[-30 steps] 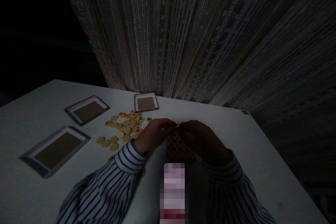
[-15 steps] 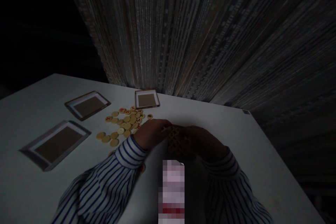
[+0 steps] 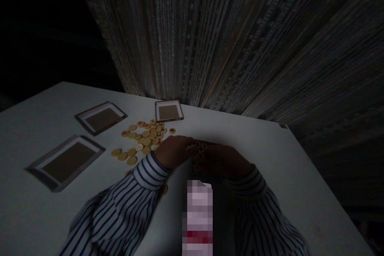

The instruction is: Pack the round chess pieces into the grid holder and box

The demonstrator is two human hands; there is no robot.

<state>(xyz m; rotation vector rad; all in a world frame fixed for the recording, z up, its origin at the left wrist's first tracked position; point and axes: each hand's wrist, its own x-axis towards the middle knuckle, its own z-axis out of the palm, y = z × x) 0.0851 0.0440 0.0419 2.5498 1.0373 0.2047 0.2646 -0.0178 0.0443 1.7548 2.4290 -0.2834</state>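
At a white table (image 3: 255, 136) before a striped curtain (image 3: 168, 40), curving left hand (image 3: 175, 150) and right hand (image 3: 226, 160) around clustered round pieces (image 3: 198, 151), right of a loose pile (image 3: 146, 141), with finger grip too dark to tell.

Single head-worn view, facing forward and down over white tabletop (image 3: 270, 144). Left hand (image 3: 172, 152), right hand (image 3: 229, 162) close, below centre; streaked backdrop (image 3: 210, 40) beyond.

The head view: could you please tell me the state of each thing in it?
Left hand: bent, beside the grouped discs; contact unclear.
Right hand: bent, partly covering the group.
Grouped discs: close together, shadowed.
Loose discs: scattered, some overlapping; some show characters, others blank faces.
Three trays: lying apart, open side up.
Striped sleeves: down to the wrists.
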